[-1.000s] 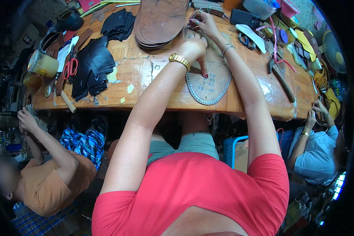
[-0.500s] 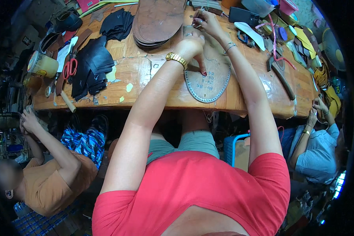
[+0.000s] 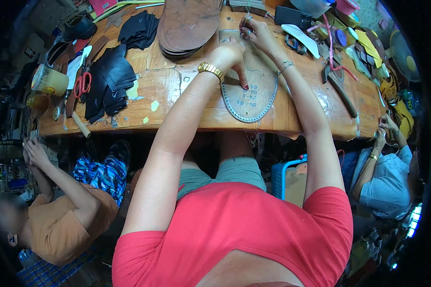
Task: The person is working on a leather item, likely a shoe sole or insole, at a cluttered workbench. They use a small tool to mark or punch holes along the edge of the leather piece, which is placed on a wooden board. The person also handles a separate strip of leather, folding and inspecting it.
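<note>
A long, round-ended pattern piece (image 3: 248, 106), with pale marks along its edge and handwriting on it, lies on the wooden table before me. My left hand (image 3: 232, 55) rests on its upper part, thumb stretched out toward me and the other fingers lying over it. Beyond it, near the far end of the piece, the fingers of my right hand (image 3: 257, 36) are pinched around something thin and pale that I cannot make out. A stack of brown leather pieces (image 3: 189, 24) lies just left of my hands.
Black leather pieces (image 3: 111, 71), red-handled scissors (image 3: 83, 84) and a jar (image 3: 50, 80) lie to the left. A hammer (image 3: 340, 91), a white sole-shaped piece (image 3: 301, 40) and a phone (image 3: 293, 17) are on the right. Two co-workers sit at either side.
My right hand has shifted slightly right and away from my left hand. My left hand stays on the pattern piece. The whole view has shifted a little.
</note>
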A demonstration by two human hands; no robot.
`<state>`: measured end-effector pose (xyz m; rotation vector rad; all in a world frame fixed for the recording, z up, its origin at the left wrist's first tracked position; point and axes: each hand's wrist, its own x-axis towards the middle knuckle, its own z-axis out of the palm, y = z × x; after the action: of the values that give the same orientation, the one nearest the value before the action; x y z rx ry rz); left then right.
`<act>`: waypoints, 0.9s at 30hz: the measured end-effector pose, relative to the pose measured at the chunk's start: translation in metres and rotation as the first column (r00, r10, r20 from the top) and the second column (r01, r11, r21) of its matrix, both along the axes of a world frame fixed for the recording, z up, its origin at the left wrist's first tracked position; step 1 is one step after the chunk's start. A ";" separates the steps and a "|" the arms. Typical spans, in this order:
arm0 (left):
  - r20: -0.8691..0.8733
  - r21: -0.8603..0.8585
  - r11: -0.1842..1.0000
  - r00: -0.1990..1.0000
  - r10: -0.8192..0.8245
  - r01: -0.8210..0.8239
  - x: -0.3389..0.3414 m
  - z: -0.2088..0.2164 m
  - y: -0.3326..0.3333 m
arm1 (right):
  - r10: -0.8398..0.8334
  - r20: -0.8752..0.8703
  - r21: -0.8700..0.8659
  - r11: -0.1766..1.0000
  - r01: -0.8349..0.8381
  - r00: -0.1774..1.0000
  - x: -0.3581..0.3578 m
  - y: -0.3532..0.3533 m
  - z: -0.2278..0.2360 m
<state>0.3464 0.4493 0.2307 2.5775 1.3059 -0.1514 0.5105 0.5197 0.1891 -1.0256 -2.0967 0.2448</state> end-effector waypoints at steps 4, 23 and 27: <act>0.020 0.021 1.000 1.000 0.015 -0.016 -0.001 -0.002 0.001 | -0.018 0.085 0.059 0.998 0.013 0.996 0.006 -0.005 -0.002; 0.061 0.012 0.999 0.997 -0.036 0.035 0.000 -0.011 0.006 | -0.150 0.000 -0.012 0.989 0.150 0.989 0.046 0.007 -0.004; -0.026 -0.021 0.997 0.997 -0.068 0.068 0.006 -0.006 0.007 | -0.161 -0.087 -0.158 0.976 0.146 0.983 0.043 0.004 0.002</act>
<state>0.3526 0.4564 0.2243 2.6129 1.2194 -0.2106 0.5536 0.5240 0.1909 -1.2347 -1.9217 0.3741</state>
